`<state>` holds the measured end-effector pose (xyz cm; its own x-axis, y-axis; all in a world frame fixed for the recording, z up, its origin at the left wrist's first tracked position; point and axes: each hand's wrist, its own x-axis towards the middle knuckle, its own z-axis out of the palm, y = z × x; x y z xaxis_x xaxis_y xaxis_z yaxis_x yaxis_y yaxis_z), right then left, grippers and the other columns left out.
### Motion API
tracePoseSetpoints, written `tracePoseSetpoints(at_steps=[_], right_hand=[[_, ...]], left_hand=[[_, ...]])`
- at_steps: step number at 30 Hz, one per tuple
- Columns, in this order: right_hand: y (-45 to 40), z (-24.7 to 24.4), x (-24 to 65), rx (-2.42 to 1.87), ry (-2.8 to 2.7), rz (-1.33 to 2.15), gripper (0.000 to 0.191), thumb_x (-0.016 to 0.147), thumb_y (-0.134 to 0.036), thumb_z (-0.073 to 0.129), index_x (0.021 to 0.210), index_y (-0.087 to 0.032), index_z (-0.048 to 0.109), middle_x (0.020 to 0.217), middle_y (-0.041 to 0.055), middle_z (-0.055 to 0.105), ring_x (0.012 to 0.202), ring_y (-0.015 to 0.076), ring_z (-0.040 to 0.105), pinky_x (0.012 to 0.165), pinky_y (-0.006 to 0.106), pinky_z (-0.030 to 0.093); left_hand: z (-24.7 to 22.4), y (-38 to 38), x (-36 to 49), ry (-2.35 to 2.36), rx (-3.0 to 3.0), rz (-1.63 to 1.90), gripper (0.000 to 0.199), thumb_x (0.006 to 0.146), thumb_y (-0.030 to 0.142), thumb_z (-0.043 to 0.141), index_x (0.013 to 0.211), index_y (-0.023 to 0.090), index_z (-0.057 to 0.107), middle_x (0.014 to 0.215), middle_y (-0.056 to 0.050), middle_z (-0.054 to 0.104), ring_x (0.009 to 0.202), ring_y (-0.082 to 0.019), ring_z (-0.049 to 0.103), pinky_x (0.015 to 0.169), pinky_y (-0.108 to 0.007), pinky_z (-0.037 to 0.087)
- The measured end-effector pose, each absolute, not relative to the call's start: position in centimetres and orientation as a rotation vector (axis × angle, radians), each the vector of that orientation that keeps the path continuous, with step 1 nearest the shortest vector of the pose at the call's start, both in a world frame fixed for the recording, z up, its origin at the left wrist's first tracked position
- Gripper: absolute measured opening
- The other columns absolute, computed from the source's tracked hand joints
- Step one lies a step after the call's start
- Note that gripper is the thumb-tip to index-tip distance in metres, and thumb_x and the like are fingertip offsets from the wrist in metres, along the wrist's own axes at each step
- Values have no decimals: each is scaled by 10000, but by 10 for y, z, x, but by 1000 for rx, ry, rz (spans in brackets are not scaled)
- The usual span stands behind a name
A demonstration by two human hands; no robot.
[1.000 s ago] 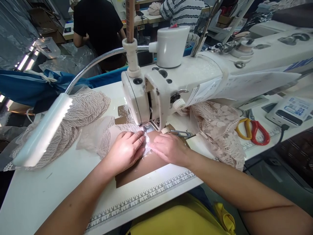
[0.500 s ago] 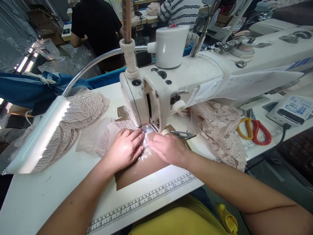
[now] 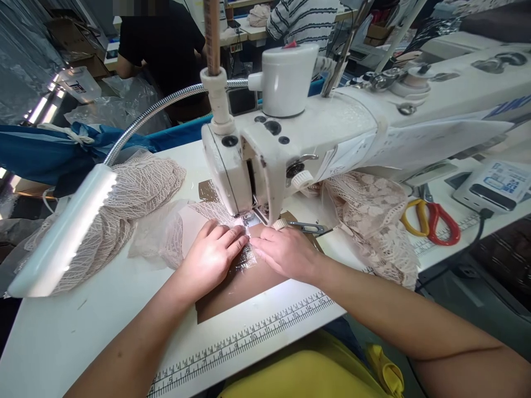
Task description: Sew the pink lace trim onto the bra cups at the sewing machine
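Note:
Under the head of a white sewing machine (image 3: 257, 160) lies a piece of beige lace fabric (image 3: 176, 235), part sheer and part patterned. My left hand (image 3: 211, 257) rests flat on it, fingers stretched toward the presser foot (image 3: 248, 217). Close by on the right, my right hand (image 3: 286, 251) has its fingers bent and pressed together at the fabric's edge; its fingertips almost meet the left ones. What lies between them is mostly covered. Beneath both hands is a brown plate (image 3: 232, 293) with shiny clear tape (image 3: 244, 260).
Stacked lace pieces (image 3: 143, 182) lie left, behind a lit lamp (image 3: 66, 232). To the right are a lace heap (image 3: 373, 221), thread snips (image 3: 309, 227), red-and-yellow scissors (image 3: 443, 224) and a white box-like device (image 3: 493, 185). A ruler strip (image 3: 249, 340) runs along the front edge. Two people sit beyond.
My left hand has shifted slightly, its fingers lying closer together and a little back from the presser foot, showing more tape. The right hand stays almost in place.

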<state>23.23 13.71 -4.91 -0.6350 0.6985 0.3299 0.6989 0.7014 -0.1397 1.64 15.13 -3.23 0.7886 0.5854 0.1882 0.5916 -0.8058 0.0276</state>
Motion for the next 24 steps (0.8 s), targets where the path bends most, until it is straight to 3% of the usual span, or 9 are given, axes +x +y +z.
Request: tracePoseSetpoints(at_steps=[8, 14, 24], right_hand=[[137, -48, 233, -1104, -2565, 25, 203, 938, -227, 497, 921, -165, 689, 747, 35, 594, 665, 153, 458, 587, 305, 272], [137, -47, 231, -1160, -2563, 65, 199, 934, -204, 487, 905, -164, 679, 753, 39, 600, 673, 151, 476, 595, 307, 279], [139, -47, 228, -1230, -2556, 90, 259, 923, -204, 480, 1109, -165, 655, 794, 51, 656, 683, 167, 516, 582, 305, 309]], left_hand=[[-32, 144, 19, -964, -2875, -211, 332, 919, 115, 453, 1182, 145, 652, 1258, -138, 627, 934, -269, 595, 904, -491, 451], [-35, 146, 16, -1002, -2925, -291, 342, 910, 110, 462, 1177, 181, 665, 1252, -128, 636, 1016, -281, 598, 935, -505, 446], [-40, 167, 9, -1076, -2966, -339, 377, 912, 115, 447, 1244, 173, 616, 1144, -127, 683, 1032, -281, 580, 875, -457, 482]])
